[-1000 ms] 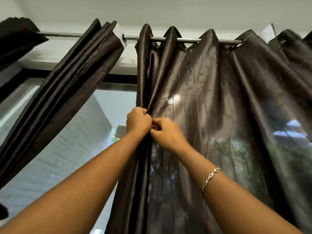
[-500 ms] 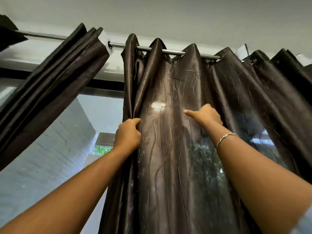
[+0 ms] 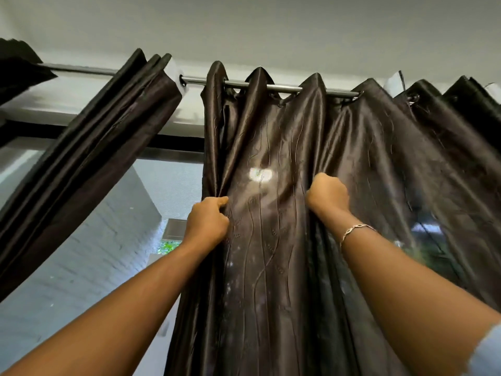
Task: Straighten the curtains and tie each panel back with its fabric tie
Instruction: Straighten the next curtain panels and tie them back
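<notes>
- L hand (image 3: 207, 225): grip curled on dark curtain panel (image 3: 273, 280)'s left edge
- R hand (image 3: 328, 198): grip fisted round a fold further right
- panel hung off the rod (image 3: 284, 88), 2nd panel (image 3: 89, 164) bunched to its left

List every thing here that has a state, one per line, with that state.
Dark brown satin curtain panel at centre: hanging spread, gripped by both hands.
Dark brown pleated curtain panel at left: bunched tight, slanting leftwards.
Silver metal curtain rod: threaded through the centre panel's grommets.
Left hand: grips the panel's edge fold.
Right hand: grips a fold further right.
Thin silver chain bracelet: worn on right wrist.
</notes>
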